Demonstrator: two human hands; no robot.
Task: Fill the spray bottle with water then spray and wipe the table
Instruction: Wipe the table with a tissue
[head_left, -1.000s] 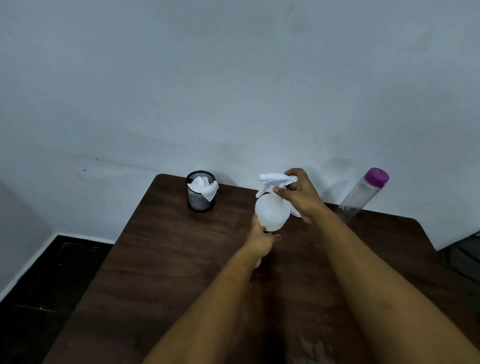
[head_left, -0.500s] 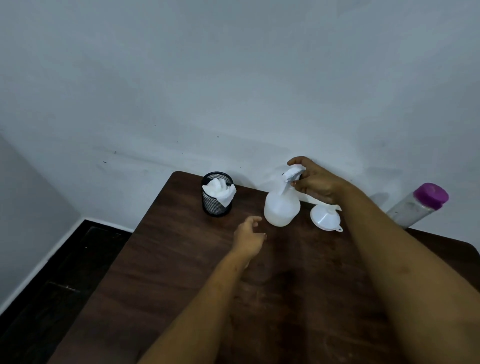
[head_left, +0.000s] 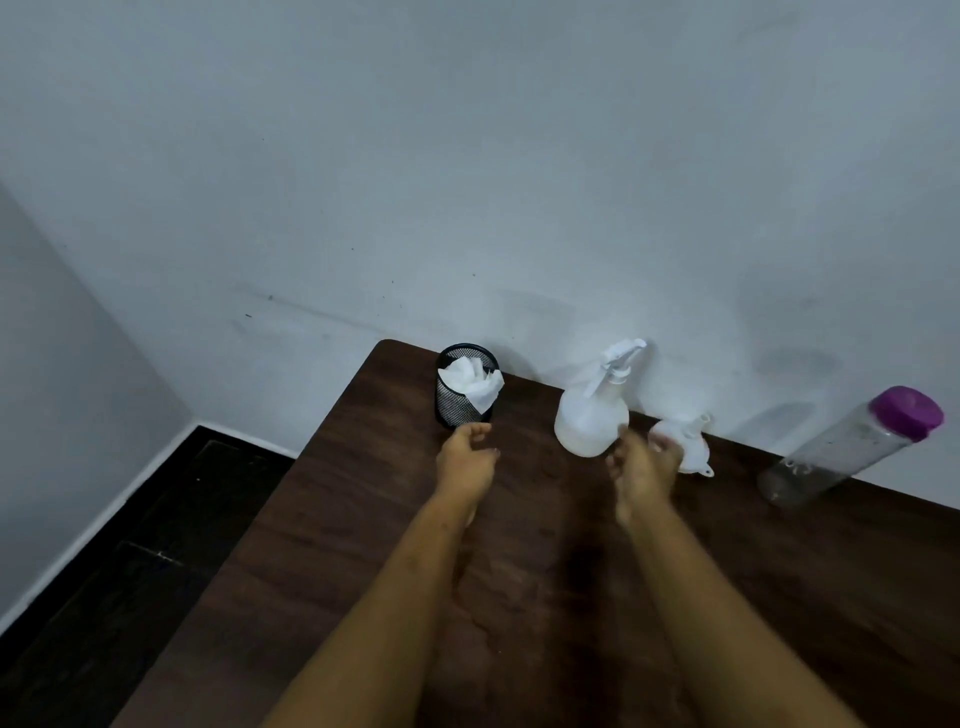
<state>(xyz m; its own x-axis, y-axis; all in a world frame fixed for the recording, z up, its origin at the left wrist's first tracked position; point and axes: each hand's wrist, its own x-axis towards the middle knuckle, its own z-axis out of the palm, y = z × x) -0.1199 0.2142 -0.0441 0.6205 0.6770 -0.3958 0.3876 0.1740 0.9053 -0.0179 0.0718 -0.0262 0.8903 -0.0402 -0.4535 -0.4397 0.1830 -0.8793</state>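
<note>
white spray bottle (head_left: 589, 421), dark brown table (head_left: 363, 545), purple-capped bottle (head_left: 852, 447).

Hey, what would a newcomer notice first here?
The purple-capped clear bottle at the far right of the table stands out, then the white spray bottle by the wall. The left hand hovers empty before a black mesh cup of tissue, the right hand near the sprayer's base.
</note>
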